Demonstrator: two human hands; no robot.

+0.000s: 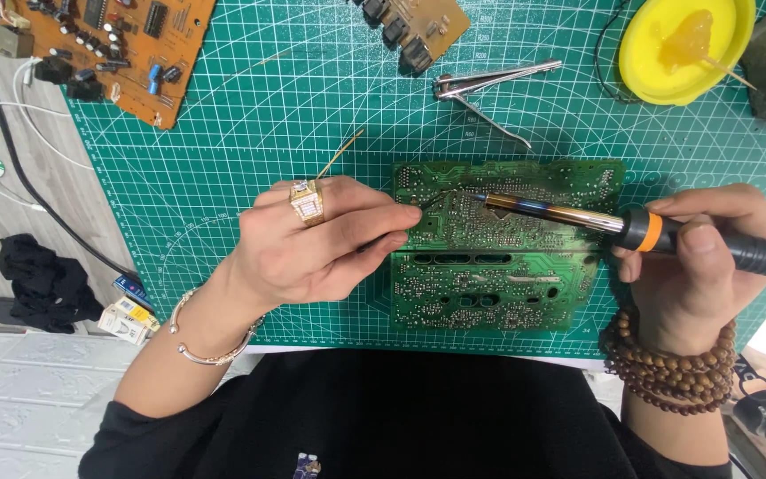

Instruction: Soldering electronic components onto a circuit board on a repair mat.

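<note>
A green circuit board [498, 275] lies solder side up on the green cutting mat [250, 133]. My left hand [312, 244], wearing a gold ring and a silver bangle, pinches a thin solder wire [340, 153] whose end reaches the board's upper left. My right hand [693, 266], with wooden bead bracelets on its wrist, grips a soldering iron [578, 215] by its black and orange handle. The iron's tip touches the board near the wire's end.
A brown circuit board [121, 44] with components lies at the mat's top left, a smaller one [414, 27] at top centre. Metal tweezers [489, 84] rest above the green board. A yellow lid with amber flux [686, 44] sits top right. Cables run left.
</note>
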